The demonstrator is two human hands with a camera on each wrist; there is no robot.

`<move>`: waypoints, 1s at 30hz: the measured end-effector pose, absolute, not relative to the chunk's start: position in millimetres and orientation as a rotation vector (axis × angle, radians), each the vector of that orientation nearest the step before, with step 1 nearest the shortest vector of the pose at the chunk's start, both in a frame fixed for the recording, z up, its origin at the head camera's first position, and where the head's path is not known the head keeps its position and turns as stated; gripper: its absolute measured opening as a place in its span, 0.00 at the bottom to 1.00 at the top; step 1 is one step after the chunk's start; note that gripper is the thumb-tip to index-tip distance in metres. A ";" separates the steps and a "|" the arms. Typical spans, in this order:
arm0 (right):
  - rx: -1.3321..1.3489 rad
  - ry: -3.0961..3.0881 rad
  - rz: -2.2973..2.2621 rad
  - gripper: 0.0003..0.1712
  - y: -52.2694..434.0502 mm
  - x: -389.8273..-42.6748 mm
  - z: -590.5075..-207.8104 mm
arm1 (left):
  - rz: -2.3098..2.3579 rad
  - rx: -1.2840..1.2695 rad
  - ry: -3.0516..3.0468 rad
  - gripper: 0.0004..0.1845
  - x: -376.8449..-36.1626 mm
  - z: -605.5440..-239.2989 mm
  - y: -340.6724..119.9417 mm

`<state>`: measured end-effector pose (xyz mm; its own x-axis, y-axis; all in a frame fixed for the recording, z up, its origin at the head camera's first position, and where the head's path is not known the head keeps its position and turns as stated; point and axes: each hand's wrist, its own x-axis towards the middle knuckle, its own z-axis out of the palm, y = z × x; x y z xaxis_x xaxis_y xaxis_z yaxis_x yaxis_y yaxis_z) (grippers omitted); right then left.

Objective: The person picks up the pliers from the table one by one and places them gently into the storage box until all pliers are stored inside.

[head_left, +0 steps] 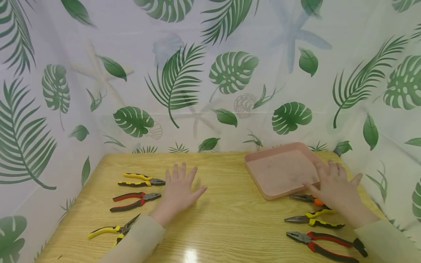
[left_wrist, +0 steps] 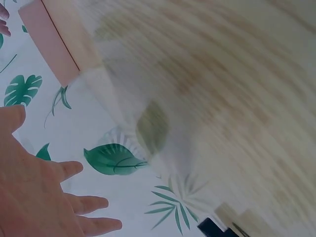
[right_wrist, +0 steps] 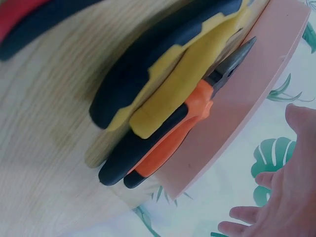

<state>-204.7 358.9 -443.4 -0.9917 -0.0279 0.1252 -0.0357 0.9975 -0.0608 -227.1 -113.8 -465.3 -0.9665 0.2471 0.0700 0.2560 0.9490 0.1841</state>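
Note:
My left hand, fingers spread and holding nothing, is over the table beside several pliers. Nearest are yellow-and-black pliers and red-and-black pliers; the yellow long-nose pliers lie lower, partly behind the sleeve. On the other side, my right hand spreads its fingers over the front right corner of a pink tray. Under that hand lie orange-and-black pliers, close along the tray wall. Yellow-and-black long-nose pliers and red-and-black pliers lie nearer the front.
The wooden table backs onto a white leaf-patterned cloth, which also covers both sides. A small black piece sits at a handle of the right red-and-black pliers, near the right sleeve.

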 end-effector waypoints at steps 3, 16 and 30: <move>0.032 -3.012 0.099 0.50 363.5 -206.0 -445.7 | -0.316 -0.425 -3.045 0.44 -229.9 -467.9 -106.8; 0.001 -3.020 0.109 0.54 375.6 -213.1 -447.7 | -0.301 -0.461 -3.091 0.44 -240.6 -474.7 -75.2; -0.057 -3.080 0.128 0.56 391.3 -218.7 -448.9 | -0.306 -0.520 -3.089 0.44 -240.0 -470.1 -48.7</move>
<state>-218.7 391.3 -448.9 -0.9976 0.0391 0.0569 0.0343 0.9959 -0.0836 -240.0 -48.7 -470.1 -0.9454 0.3249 0.0261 0.3237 0.9265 0.1920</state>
